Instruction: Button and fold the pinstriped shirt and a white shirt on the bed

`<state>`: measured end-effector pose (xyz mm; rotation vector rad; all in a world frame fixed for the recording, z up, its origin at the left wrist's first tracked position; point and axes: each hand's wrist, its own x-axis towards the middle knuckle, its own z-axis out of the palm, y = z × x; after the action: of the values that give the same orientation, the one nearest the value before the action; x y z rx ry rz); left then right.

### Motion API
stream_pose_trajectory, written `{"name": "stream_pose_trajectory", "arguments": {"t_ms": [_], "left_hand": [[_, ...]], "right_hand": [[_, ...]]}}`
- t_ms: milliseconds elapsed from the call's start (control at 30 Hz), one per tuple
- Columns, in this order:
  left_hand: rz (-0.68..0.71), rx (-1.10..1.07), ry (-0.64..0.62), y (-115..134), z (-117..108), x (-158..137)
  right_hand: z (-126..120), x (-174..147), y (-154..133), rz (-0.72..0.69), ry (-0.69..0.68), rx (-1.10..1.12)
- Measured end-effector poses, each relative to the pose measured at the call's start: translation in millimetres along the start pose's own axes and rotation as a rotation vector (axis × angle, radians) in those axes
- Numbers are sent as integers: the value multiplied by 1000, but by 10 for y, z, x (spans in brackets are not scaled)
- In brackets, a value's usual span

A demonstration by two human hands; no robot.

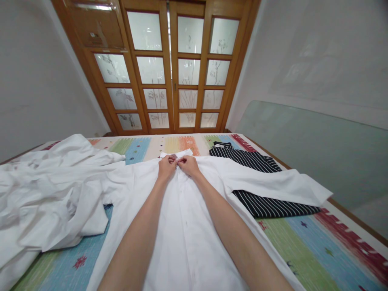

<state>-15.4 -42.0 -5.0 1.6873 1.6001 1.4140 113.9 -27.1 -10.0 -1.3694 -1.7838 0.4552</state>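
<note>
A white long-sleeved shirt of smooth cloth [182,210] lies front side up along the middle of a multicoloured striped bed cover [281,238], and its white collar [186,152] points to the far edge. Both hands of the person are at this collar. The left hand [167,166] and the right hand [188,165] are almost touching each other; each one has thumb and fingers closed in a pinch on the cloth just under the collar. If a button is also between the fingertips, I cannot tell, because the fingers hide it.

For good finger work here, I would advise to hold the two front edges at the same height, to pinch close to the opening, and not to pull the collar sideways. The front strip [185,222] runs down between the forearms; it should be kept straight and flat, so that the cloth does not pucker.

Toward the right edge of the bed cover lies a black garment with thin white stripes [273,204], and one shirt sleeve crosses over it. Along the left edge is a crumpled heap of white cloth [54,194].

About writing: the black garment has a small pale label [218,146] at its neck, too small to read. No brand name can be read anywhere.
</note>
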Motion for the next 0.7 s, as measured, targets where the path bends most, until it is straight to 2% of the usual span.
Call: {"name": "stream_pose_trajectory", "arguments": {"t_ms": [700], "left_hand": [[49, 27, -25, -10, -26, 35]], "right_hand": [[30, -6, -12, -14, 51, 9]]}}
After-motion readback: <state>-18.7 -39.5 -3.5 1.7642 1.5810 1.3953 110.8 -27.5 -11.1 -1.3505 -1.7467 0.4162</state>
